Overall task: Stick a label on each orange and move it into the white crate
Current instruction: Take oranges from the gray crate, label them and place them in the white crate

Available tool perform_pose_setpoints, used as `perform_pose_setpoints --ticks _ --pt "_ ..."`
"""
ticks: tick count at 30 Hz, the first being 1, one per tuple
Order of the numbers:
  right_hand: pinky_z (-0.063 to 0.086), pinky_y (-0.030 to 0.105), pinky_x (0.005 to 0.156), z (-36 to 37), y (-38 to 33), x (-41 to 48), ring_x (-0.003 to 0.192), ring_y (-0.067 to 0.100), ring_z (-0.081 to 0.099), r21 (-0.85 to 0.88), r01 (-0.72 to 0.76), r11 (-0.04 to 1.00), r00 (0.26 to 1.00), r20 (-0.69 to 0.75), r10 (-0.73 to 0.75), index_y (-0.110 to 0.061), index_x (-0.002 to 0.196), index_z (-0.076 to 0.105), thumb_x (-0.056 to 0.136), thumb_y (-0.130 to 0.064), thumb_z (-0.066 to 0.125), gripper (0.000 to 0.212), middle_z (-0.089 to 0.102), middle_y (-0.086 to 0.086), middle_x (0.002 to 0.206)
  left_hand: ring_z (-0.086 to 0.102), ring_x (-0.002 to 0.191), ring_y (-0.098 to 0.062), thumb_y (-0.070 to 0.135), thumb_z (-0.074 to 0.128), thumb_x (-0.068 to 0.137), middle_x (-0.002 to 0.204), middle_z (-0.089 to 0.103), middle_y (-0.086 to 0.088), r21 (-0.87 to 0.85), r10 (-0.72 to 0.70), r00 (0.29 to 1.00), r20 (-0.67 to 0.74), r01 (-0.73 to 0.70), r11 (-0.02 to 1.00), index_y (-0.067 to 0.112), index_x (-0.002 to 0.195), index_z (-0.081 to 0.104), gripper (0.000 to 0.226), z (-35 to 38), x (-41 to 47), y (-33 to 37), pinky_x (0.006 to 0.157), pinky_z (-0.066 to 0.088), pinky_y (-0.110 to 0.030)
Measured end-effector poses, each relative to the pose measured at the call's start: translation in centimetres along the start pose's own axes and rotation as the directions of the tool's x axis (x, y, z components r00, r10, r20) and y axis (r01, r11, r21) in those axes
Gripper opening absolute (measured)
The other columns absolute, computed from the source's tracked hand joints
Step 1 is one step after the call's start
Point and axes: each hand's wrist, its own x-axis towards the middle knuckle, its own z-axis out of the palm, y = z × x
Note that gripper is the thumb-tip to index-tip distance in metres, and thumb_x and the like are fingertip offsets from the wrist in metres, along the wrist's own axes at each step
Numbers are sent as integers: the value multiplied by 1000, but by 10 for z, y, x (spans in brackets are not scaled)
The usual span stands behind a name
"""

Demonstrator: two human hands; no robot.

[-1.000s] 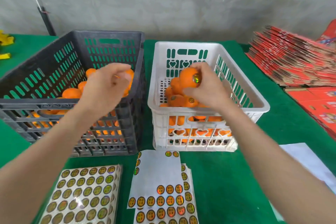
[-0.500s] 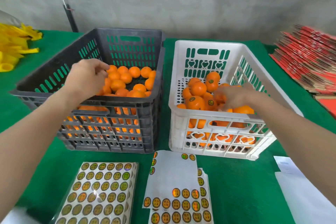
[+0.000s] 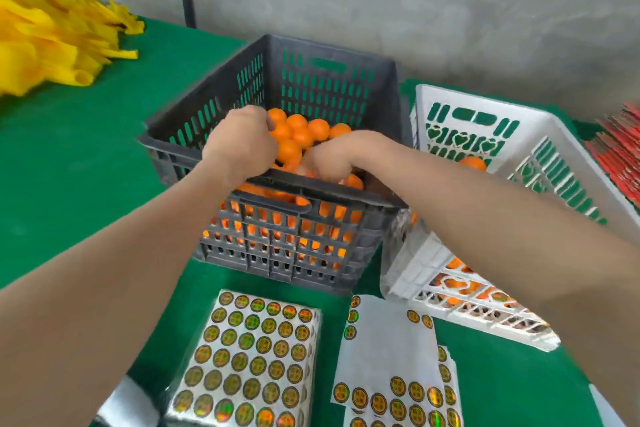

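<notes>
Left hand (image 3: pixel 242 146) is curled down into the oranges (image 3: pixel 301 135) in the dark crate (image 3: pixel 221 87), and the right hand (image 3: pixel 330 159) is bunched up beside it. It's blurry, so you can't tell if either one has actually gripped a fruit. Looks like the pick-up step. Next they'd need a sticker off the label sheet (image 3: pixel 388 350), then over to the white crate (image 3: pixel 568 135). Half a second ago the right hand was in the white crate; it's crossed over since.

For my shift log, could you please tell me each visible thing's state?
left hand: in dark crate, curled over oranges, grip hidden
right hand: in dark crate, blurred, grip unclear
dark crate: partly filled with oranges
white crate: holds some oranges
loose label sheet: partly peeled
</notes>
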Motion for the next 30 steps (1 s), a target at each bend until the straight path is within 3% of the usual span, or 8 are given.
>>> perform_pose_setpoints --ticks 2,5,8,11,14,22,26,30 --pt "36 43 98 9 -4 19 116 23 44 -60 -57 997 998 -9 56 -15 131 43 91 -24 55 43 45 1 125 61 95 -34 10 52 86 110 65 -13 9 7 1000 -4 -7 1000 13 110 65 28 1 -1 -1 81 54 -41" --pt "31 35 96 24 -7 46 133 27 35 -184 24 983 936 348 42 -9 144 31 102 -20 35 43 34 8 146 61 86 -33 11 52 86 102 64 -11 32 23 1000 -5 -23 999 11 107 64 23 2 1 -5 73 55 -41" --pt "26 31 84 24 -9 50 112 23 40 -83 -11 996 928 371 41 -9 141 35 102 -28 37 44 40 2 125 60 84 -31 11 52 87 101 63 -10 12 17 1000 1 -17 1000 12 110 60 24 2 4 -12 70 55 -40" --pt "46 33 87 13 1 36 105 25 55 200 27 979 894 434 -114 -25 126 46 90 -17 62 40 51 3 120 61 84 -30 14 54 89 101 63 -9 8 26 1000 -11 -25 1000 14 112 59 23 3 3 -15 70 56 -40" --pt "54 29 74 -11 20 -3 95 18 60 570 44 821 952 224 -207 -39 112 46 80 -2 70 54 51 8 115 61 83 -29 17 53 91 100 64 -9 -4 27 1000 -14 -27 1000 15 114 59 24 2 -1 -20 70 56 -40" --pt "52 38 83 -5 72 -136 110 29 58 922 334 198 928 -285 -238 -28 123 49 63 -17 84 70 53 9 124 57 67 -13 10 53 90 85 66 -2 -359 104 948 -299 -213 909 13 110 66 23 -14 -40 9 66 48 -20" --pt "46 48 96 48 82 -177 120 33 51 944 318 -91 881 -329 -339 -17 138 37 72 -12 77 77 50 9 133 60 52 -6 18 54 91 65 66 5 -632 274 961 -41 -237 737 22 88 66 13 -8 -92 63 50 46 -12" --pt "47 45 95 107 83 -194 114 29 55 949 264 -173 913 -304 -273 -12 137 37 68 -17 81 81 56 10 126 65 56 -23 35 49 94 67 68 -2 -725 213 872 440 205 658 13 90 65 28 30 -135 89 57 58 -39"
